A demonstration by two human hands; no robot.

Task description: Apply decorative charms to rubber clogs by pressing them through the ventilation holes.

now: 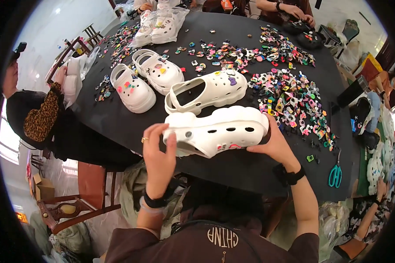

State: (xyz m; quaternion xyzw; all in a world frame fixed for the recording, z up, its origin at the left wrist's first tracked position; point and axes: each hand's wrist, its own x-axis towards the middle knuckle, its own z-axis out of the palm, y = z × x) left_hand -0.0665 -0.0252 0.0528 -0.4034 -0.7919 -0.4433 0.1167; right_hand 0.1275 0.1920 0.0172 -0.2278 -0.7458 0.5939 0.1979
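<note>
Left hand (158, 153) at the heel end of a chunky white clog (226, 125), fingers and thumb pinching it; right hand (278, 147) curved round the toe, thumb on the lower side, other fingers mostly hidden behind. Clog tipped on its side between both hands, over the near part of a black counter (223, 172); side holes visible, small red charms on the upper. Just beyond it, a matching clog (226, 94) with a purple bow-shaped charm. Farther left, two more white clogs, decorated, side by side. Loose multicoloured charms (294, 98) heaped to the right, more scattered across the far side. Teal-handled scissors (335, 176) near the counter's right edge.
</note>
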